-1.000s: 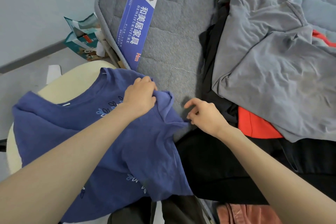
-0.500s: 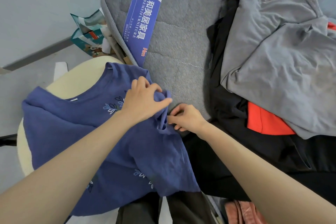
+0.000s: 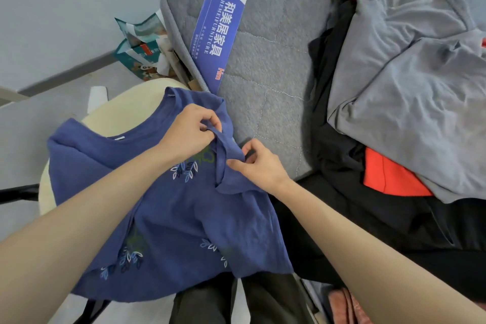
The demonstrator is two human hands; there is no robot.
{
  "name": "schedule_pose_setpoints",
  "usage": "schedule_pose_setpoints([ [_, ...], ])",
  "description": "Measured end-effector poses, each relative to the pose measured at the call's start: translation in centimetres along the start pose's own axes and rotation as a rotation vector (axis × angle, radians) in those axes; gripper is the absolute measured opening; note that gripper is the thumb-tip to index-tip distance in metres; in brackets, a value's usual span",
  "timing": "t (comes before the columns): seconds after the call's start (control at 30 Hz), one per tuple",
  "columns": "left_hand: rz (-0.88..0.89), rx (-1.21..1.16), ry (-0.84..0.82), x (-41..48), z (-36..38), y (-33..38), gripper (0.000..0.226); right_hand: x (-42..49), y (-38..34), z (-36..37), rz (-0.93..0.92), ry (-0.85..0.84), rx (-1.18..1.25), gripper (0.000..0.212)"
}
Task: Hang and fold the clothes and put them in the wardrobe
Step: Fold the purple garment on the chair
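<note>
A blue shirt (image 3: pixel 184 218) with leaf prints lies spread over a cream round stool (image 3: pixel 113 116) in front of me. My left hand (image 3: pixel 189 131) pinches a raised fold of the shirt's sleeve edge. Just to its right, my right hand (image 3: pixel 257 163) pinches the same strip of blue cloth lower down. The fold runs taut between the two hands. On the grey mattress (image 3: pixel 263 73) to the right lie a grey garment (image 3: pixel 410 81), a black garment (image 3: pixel 355 205) and a red-orange one (image 3: pixel 386 176).
A blue printed cardboard strip (image 3: pixel 221 23) lies on the mattress corner. A teal paper bag (image 3: pixel 142 47) stands on the floor by the wall. Dark trousers (image 3: pixel 236 302) and a pinkish cloth (image 3: pixel 344 305) show at the bottom edge.
Both hands have closed in on the sleeve fold. The left hand went from pressing on the shirt to pinching its edge, and the right hand took hold of the cloth and lifted it.
</note>
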State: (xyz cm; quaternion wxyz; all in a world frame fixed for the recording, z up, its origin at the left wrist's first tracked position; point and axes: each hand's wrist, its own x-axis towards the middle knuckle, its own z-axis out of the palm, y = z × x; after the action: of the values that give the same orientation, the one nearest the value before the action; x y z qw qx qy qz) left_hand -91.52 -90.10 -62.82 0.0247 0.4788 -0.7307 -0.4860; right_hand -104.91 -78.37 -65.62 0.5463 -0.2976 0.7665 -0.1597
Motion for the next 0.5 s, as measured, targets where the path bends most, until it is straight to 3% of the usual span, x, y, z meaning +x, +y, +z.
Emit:
schedule_pose_setpoints([
  [0.1,-0.01,-0.018,0.015,-0.2,-0.5,0.2,0.039,-0.2,-0.4,0.0,-0.044,-0.019,-0.045,0.013],
  [0.27,-0.072,-0.065,0.282,-1.1,-1.2,-0.9,0.039,-1.7,-1.3,-0.6,-0.171,-0.27,-0.001,0.015],
  [0.37,-0.132,-0.159,0.377,-2.4,-1.9,-3.2,0.036,-2.1,-1.3,-0.9,-0.251,-0.31,-0.171,0.016],
  [0.5,-0.593,-0.507,0.317,-4.3,-1.5,-6.9,0.017,-1.3,-1.8,-1.0,-0.264,-0.09,-0.21,0.023],
])
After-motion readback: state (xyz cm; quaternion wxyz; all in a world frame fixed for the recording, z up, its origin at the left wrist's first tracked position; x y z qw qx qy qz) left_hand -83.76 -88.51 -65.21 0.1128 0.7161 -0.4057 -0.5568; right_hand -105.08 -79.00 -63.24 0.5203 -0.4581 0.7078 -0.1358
